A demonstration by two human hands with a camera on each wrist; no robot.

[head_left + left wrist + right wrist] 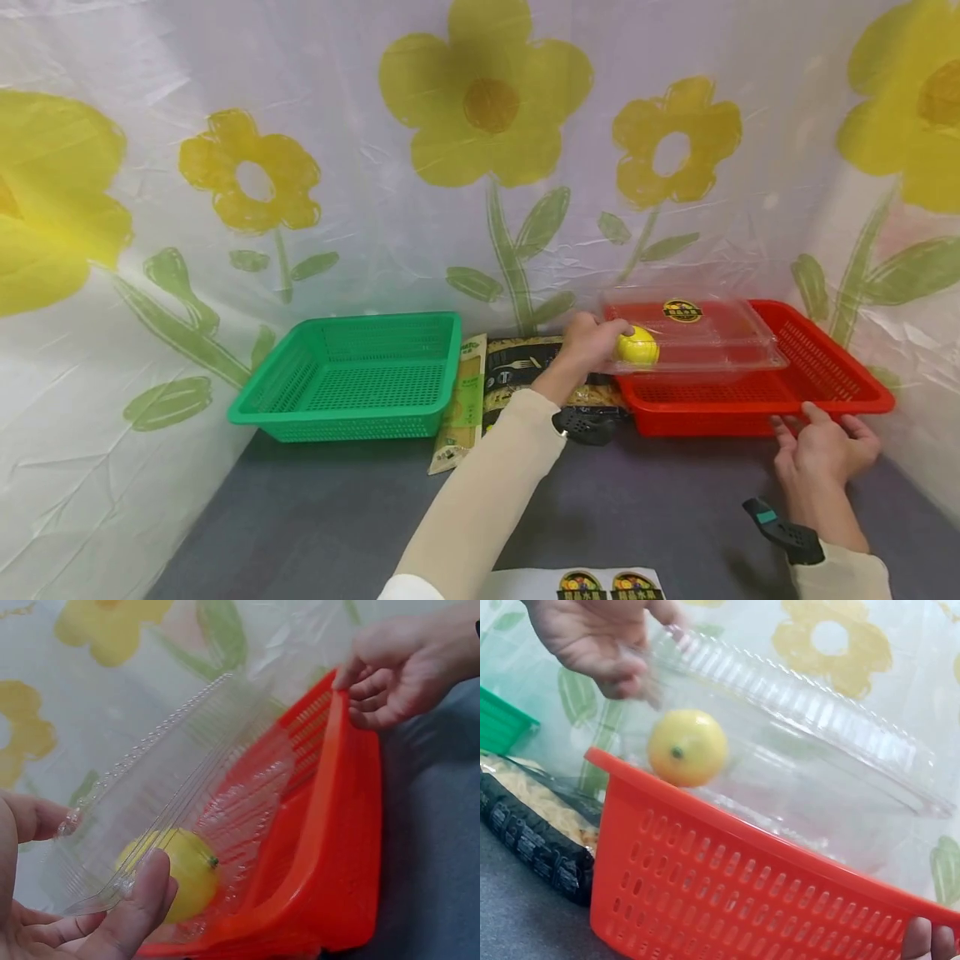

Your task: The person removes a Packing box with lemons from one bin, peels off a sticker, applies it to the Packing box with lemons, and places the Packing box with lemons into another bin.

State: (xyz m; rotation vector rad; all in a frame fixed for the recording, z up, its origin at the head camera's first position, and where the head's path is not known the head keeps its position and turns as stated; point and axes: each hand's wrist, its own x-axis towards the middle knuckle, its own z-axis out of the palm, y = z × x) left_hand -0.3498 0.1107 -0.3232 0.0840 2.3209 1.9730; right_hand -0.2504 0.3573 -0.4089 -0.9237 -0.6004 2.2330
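Observation:
A clear plastic clamshell box with a round label on its lid hangs tilted over the red basket. Inside the box, at its left end, lies a yellow lemon. My left hand pinches the box's left edge; in the left wrist view the thumb presses on the box just in front of the lemon. My right hand grips the front rim of the red basket near its right corner, its fingers curled at the rim.
An empty green basket stands to the left on the grey table. Between the baskets lie a dark pasta bag and a pale packet. A sticker sheet lies at the near edge. Flowered cloth closes the back and sides.

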